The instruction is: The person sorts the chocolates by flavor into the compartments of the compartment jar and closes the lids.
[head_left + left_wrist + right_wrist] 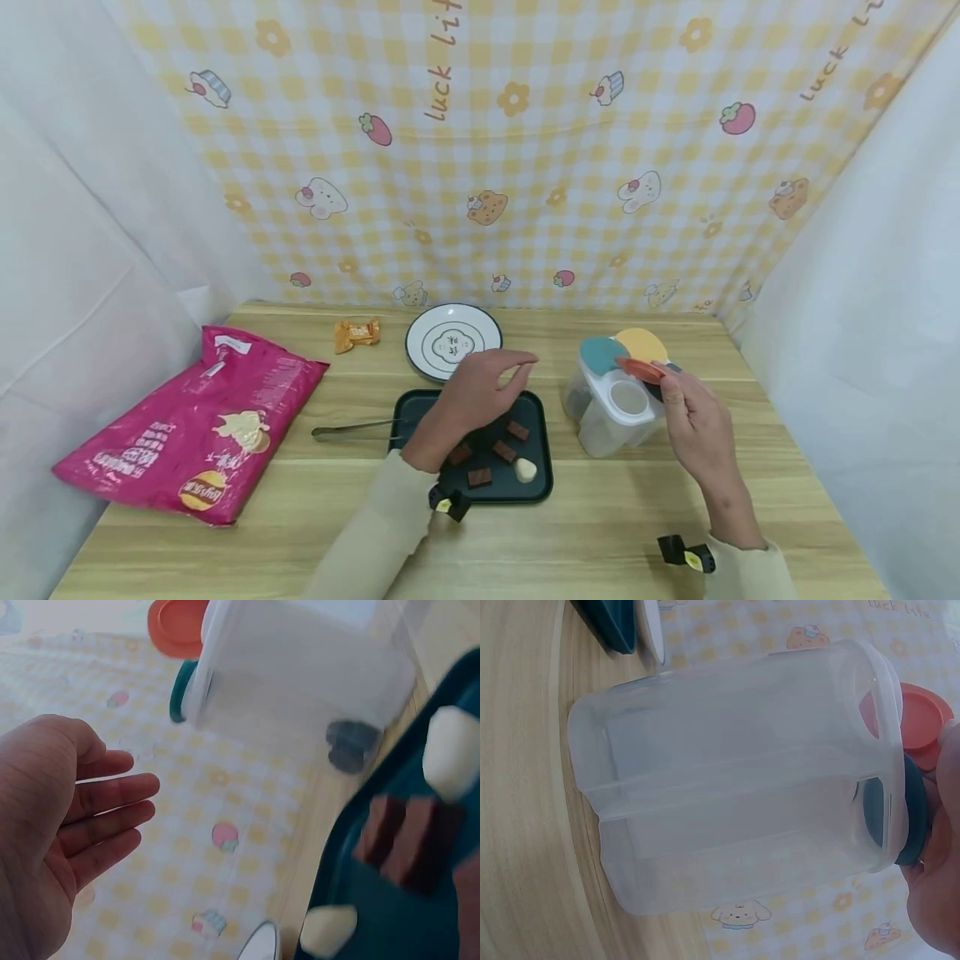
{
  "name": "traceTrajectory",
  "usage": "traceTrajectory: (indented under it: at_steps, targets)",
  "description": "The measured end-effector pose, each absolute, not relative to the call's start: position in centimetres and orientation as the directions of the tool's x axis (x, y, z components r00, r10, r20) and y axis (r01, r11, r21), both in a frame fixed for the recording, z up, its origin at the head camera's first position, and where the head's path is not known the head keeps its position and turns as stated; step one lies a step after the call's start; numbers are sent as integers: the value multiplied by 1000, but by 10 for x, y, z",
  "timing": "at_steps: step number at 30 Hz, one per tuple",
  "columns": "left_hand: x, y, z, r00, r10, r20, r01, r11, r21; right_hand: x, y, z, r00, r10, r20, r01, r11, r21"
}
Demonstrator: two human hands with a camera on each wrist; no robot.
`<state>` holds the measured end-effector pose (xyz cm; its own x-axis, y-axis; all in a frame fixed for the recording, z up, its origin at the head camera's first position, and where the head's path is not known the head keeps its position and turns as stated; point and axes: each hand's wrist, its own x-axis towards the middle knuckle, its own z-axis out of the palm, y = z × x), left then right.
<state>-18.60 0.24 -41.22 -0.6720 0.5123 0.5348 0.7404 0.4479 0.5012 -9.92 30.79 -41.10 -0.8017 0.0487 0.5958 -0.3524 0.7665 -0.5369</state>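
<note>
My right hand (697, 425) pinches the raised orange-red lid (643, 370) of a clear plastic storage container (611, 425), between thumb and fingers. Below that lid, one round mouth of the container is uncovered. Its teal lid (600, 356) and yellow lid (642, 344) are down; a dark blue one is partly hidden by the right hand. Dark pieces (351, 746) show low inside the container in the left wrist view. My left hand (480, 392) hovers over the dark green tray (542, 492), fingers extended and holding nothing. Chocolate pieces (480, 477) and a white piece (526, 471) lie on the tray.
Behind the tray stands a white plate (423, 333) with a dark rim. Metal tongs (348, 429) reach out from the tray's left side. A large pink chip bag (195, 417) lies at the left, with an orange wrapped snack (356, 334) behind it. A checked curtain (465, 167) closes the back.
</note>
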Motion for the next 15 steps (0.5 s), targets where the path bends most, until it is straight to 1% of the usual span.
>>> traceTrajectory:
  at_steps: [4,7,15]
  targets:
    - [-185,-26,-419,-688,483,541,725,492,482,-100,308,-411,-798,53,600,-351,769,-535]
    - [-183,-48,-425,-714,472,517,697,545,465,-99,308,-412,-794,61,604,-347,771,-534]
    - [-163,-106,-436,-830,438,344,554,713,430,-99,308,-412,-798,66,599,-343,767,-542]
